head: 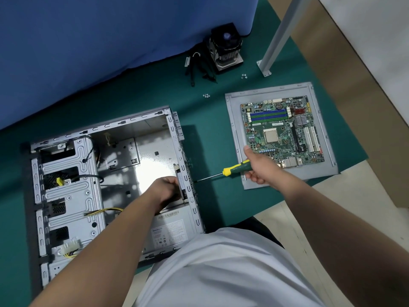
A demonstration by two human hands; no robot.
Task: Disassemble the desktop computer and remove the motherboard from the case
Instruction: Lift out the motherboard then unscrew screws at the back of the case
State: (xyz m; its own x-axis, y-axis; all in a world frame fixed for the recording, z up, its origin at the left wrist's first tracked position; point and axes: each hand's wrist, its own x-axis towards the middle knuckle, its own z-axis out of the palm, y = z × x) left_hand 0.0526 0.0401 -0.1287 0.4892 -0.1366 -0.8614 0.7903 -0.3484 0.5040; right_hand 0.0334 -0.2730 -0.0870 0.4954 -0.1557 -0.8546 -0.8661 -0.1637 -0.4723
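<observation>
Motherboard already out; screwdriver at the case's rear wall

From the left, the open grey steel computer case (93, 173) lies on its side on the green-matted worktop (210, 103); inside it the left hand (168, 189) curls its fingers (173, 181) round a small part at the rear wall. Next, the green-and-yellow-handled screwdriver (230, 170) lies nearly level, tip at that wall from outside, handle gripped by the right hand (260, 167), the nearer one to the green motherboard (282, 131), which rests well apart to the right on the flat grey side panel (234, 120).
</observation>
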